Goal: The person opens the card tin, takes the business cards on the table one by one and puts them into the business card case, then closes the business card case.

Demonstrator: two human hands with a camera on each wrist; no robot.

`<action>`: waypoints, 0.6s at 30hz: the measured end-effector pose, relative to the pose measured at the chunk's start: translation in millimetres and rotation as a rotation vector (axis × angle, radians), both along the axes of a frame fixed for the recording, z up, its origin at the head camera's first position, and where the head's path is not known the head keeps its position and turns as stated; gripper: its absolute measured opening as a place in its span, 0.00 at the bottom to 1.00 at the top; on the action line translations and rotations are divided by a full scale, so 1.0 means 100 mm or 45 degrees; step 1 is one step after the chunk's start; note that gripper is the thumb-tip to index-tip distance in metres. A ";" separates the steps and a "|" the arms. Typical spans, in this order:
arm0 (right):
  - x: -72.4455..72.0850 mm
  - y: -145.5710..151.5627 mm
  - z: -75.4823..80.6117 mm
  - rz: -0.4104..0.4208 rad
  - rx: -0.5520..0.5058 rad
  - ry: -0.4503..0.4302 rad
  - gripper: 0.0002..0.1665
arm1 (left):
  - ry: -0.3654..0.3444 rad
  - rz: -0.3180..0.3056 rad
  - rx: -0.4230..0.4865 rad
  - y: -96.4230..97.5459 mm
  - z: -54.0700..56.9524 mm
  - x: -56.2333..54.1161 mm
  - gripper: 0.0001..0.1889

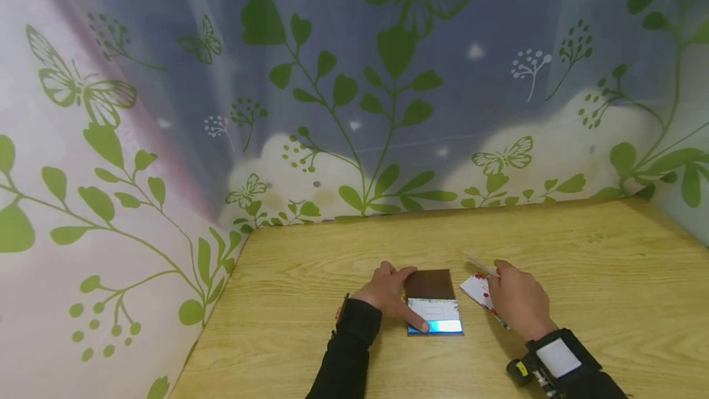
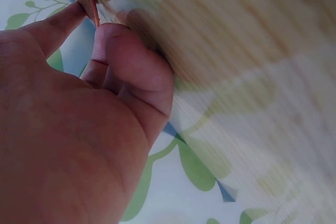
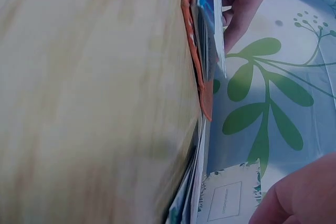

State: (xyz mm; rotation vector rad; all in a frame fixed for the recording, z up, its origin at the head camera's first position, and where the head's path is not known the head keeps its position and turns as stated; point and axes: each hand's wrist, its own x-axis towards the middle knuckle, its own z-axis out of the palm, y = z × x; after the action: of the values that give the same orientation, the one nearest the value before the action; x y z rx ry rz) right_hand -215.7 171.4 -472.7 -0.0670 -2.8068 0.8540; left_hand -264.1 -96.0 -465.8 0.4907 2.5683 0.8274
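An open brown card holder [image 1: 429,283] lies on the wooden table, with white leaf-bordered cards and a blue shiny strip [image 1: 443,326] on its lower half. My left hand [image 1: 388,293] rests along its left side. The thumb presses on the blue strip, and the index finger touches the upper left corner; the other fingers bend beside the edge. In my right hand [image 1: 519,299] a thin white card [image 1: 482,265] is pinched, tilted up. Its leaf border and framed print show on the card [image 3: 228,192] in the right wrist view. Beneath lies a stack of red-flowered cards [image 1: 477,290], partly hidden by the hand.
The wooden table [image 1: 288,300] spreads around both hands. A curtain [image 1: 332,189] printed with green leaves and butterflies hangs along its back and left side. Black straps with devices [image 1: 559,356] sit on the wrists.
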 end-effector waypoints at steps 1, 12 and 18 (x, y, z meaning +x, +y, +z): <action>0.00 0.01 0.00 0.002 -0.016 0.001 0.22 | 0.000 0.000 0.001 0.00 0.00 0.00 0.59; -0.03 0.01 -0.05 0.053 -0.239 0.193 0.20 | 0.003 -0.006 0.005 0.00 0.00 -0.01 0.60; -0.03 0.00 -0.05 0.073 -0.309 0.174 0.21 | -0.009 -0.003 0.021 0.01 0.00 -0.01 0.60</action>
State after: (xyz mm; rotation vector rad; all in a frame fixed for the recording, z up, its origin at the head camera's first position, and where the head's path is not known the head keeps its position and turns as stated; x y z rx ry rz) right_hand -218.7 171.3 -477.3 0.0340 -2.5780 1.1624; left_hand -264.8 -95.4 -465.6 0.4949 2.5556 0.8481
